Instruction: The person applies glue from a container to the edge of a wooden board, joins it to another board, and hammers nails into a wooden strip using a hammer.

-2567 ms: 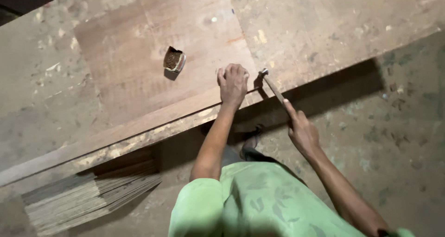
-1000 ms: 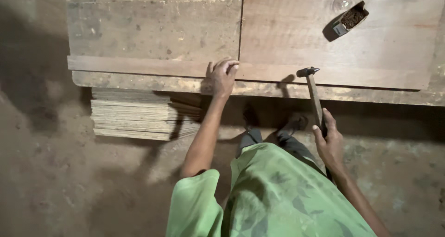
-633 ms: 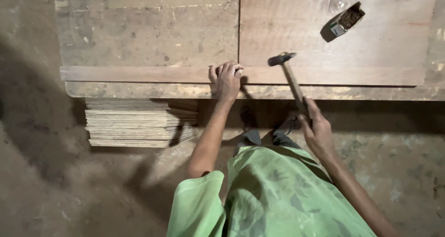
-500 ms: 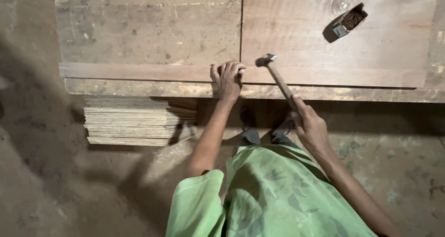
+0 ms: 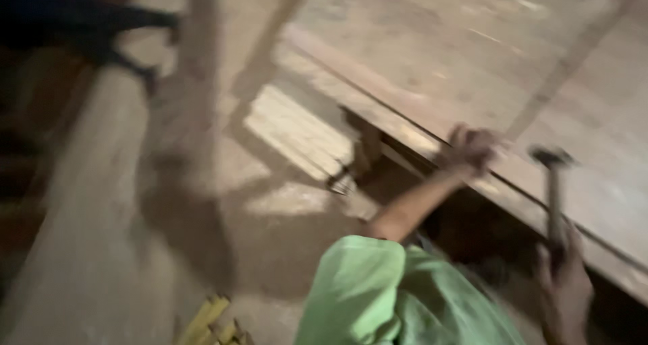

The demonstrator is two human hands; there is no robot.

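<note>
a blurred stack of thin boards (image 5: 297, 132) lies on the dusty floor (image 5: 101, 250); yellow sticks (image 5: 212, 323) show at the bottom edge.

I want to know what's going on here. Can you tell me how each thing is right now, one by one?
left hand: fingers curled, resting on the edge strip of the wooden board.
right hand: closed around the hammer handle.
hammer: held upright, head raised above the board, not touching it.
wooden board: lying flat, blurred.
stack of thin sheets: lying flat on the floor beside the board.
</note>
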